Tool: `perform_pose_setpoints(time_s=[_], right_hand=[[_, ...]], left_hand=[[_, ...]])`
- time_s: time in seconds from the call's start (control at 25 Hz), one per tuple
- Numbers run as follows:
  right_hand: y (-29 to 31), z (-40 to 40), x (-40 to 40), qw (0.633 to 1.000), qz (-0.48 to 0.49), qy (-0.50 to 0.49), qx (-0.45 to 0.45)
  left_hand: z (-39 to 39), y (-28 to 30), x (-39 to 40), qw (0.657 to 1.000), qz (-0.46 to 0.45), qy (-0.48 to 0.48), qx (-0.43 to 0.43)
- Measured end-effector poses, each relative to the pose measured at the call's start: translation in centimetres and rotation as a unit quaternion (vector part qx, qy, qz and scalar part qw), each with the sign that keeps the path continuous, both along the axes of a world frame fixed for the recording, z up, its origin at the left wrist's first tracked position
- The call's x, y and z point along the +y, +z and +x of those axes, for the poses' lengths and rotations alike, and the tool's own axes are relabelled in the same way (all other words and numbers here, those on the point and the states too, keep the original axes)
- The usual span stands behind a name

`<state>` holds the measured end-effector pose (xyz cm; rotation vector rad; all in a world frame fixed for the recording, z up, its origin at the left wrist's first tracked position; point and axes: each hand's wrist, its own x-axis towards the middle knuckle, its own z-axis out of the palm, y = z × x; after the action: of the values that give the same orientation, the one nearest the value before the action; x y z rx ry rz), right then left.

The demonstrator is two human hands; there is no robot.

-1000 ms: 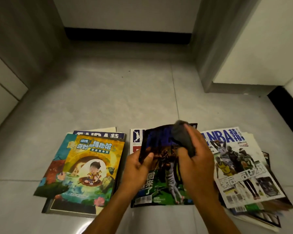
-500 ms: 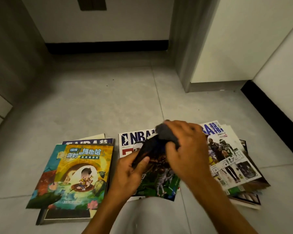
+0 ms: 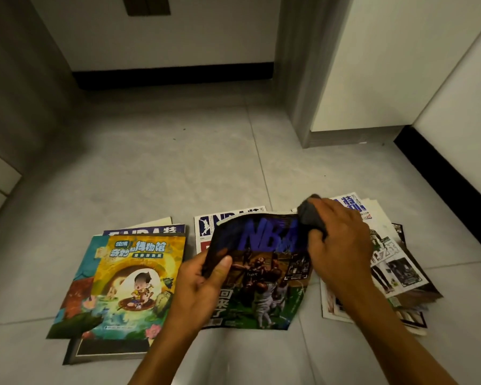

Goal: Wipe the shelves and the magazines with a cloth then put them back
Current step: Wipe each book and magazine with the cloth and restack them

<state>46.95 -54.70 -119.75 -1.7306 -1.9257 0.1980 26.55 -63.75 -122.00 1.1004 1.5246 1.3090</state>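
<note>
- Head view looks down at your two bare hands over a grey tiled floor [image 3: 156, 173] with magazines spread across it.
- Your left hand [image 3: 199, 284] pinches the left edge of a dark NBA magazine [image 3: 264, 276], thumb on the cover, holding it tilted up off the floor.
- Your right hand [image 3: 340, 245] clutches a bunched grey cloth [image 3: 310, 215], pressing it to the magazine's upper right corner.
- Under the held magazine lies a white NBA issue [image 3: 228, 218], flat on the floor.
- To your left, a yellow cartoon book [image 3: 139, 279] tops a small pile, lying just beside the held magazine.
- To your right, a loose heap of magazines [image 3: 395, 262] sits partly behind your right hand.
- Dark skirting [image 3: 172, 76] runs along the far wall.
</note>
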Motion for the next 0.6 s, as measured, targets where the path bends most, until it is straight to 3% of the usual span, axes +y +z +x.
perform_pose_setpoints(time_s=[0.12,0.16,0.24,0.32,0.36,0.48,0.6], right_hand=[[0.4,-3.5,-1.6,0.993,0.071,0.093,-0.031],[0.5,-4.0,-1.6,0.992,0.048,0.118,0.021],[-0.4,-3.3,-0.9,0.965,-0.090,0.090,0.229],[-1.0,-1.4,-0.9,0.885,-0.214,-0.013,0.414],[-0.9,-0.5,-1.1,0.847,-0.220,-0.070,0.479],[1.3,0.3,-1.1,0.809,-0.106,-0.109,0.568],[4.2,-1.9,-0.6,0.781,-0.051,0.031,0.621]], left_hand=[[0.9,0.4,0.0,0.999,0.010,-0.041,0.020],[1.1,0.6,0.0,0.999,0.013,-0.037,0.016],[1.2,1.1,0.3,1.000,0.016,0.000,-0.017],[0.8,1.6,0.8,0.999,0.027,0.030,-0.014],[0.3,1.8,1.2,0.999,0.031,0.035,-0.003],[-0.7,1.6,1.8,0.998,0.041,0.039,0.039],[-0.1,1.8,2.0,0.998,0.046,0.008,0.044]])
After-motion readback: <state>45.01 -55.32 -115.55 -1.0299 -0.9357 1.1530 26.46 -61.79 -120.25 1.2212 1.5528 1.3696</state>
